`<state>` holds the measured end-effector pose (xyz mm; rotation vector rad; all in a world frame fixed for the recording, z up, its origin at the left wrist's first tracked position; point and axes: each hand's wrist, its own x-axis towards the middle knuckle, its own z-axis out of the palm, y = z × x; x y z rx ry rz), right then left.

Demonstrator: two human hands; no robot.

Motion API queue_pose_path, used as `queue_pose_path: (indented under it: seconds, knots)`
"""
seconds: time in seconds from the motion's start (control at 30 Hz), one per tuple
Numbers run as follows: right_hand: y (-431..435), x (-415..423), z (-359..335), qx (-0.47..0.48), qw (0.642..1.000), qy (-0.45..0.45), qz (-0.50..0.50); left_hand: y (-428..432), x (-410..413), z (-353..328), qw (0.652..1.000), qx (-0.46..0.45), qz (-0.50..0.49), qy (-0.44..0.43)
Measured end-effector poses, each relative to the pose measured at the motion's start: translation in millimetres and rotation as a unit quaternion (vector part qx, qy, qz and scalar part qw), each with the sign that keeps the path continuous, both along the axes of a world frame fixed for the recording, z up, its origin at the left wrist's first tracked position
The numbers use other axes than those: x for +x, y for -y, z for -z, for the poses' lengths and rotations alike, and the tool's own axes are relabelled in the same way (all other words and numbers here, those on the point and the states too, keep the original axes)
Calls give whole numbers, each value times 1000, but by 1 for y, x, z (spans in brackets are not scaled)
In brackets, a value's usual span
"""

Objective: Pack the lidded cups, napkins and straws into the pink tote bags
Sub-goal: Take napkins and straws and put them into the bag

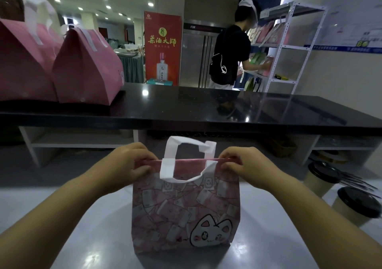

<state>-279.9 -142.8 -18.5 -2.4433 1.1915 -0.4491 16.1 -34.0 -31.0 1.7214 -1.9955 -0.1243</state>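
A pink tote bag [186, 211] with a white cat print and white handles stands upright on the grey table [97, 237] in front of me. My left hand [130, 163] pinches the left end of its top edge. My right hand [244, 165] pinches the right end, and the mouth is pressed flat and closed between them. Two lidded cups with black lids stand at the right: one [319, 179] farther back, one [355, 206] nearer. Dark straws [355, 183] lie behind them. What is inside the bag is hidden.
A black counter [206, 107] runs across behind the table, with two closed pink bags [86, 66] on its left end. Beyond it a person in black [229, 51] stands at a white metal shelf [289, 45]. A red banner [162, 45] stands in the back.
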Motion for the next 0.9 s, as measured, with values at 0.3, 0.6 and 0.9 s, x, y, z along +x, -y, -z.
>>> queue_pose_path:
  seconds: [0.3, 0.6, 0.9]
  knots:
    - [1, -3, 7, -35, 998, 45, 31, -6, 6, 0, 998, -41, -25, 46]
    - [3, 5, -17, -69, 988, 138, 31, -21, 11, -26, 994, -83, -31, -63]
    - [21, 17, -96, -162, 968, 194, -3, -12, 29, -102, 978, -172, -21, -116]
